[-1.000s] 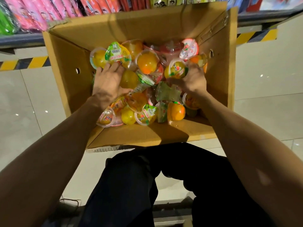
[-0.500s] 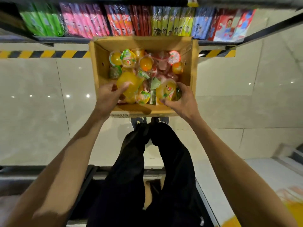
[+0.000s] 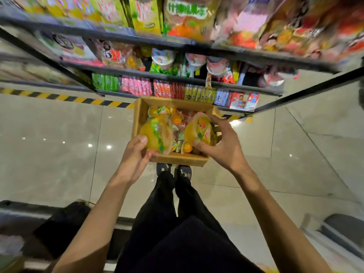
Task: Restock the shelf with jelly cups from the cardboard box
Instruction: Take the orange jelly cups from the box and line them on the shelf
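An open cardboard box (image 3: 177, 159) stands on the floor below me, filled with several jelly cups (image 3: 176, 118). My left hand (image 3: 136, 154) grips a yellow jelly cup (image 3: 155, 136) with a green label, lifted above the box's left side. My right hand (image 3: 222, 144) grips another yellow jelly cup (image 3: 199, 129) with a red and white lid, above the box's right side. The shelf (image 3: 177, 78) in front of me holds jelly cups (image 3: 163, 58) and snack packets on several tiers.
Glossy tiled floor surrounds the box. A yellow and black hazard stripe (image 3: 59, 97) runs along the shelf base. My legs and shoes (image 3: 174, 171) stand just behind the box. A dark shelf edge (image 3: 23, 211) lies behind me at the lower left.
I have stood up from crouching over the box. Both hands have lifted a jelly cup each out of the box, and the upper shelf tiers have come into view.
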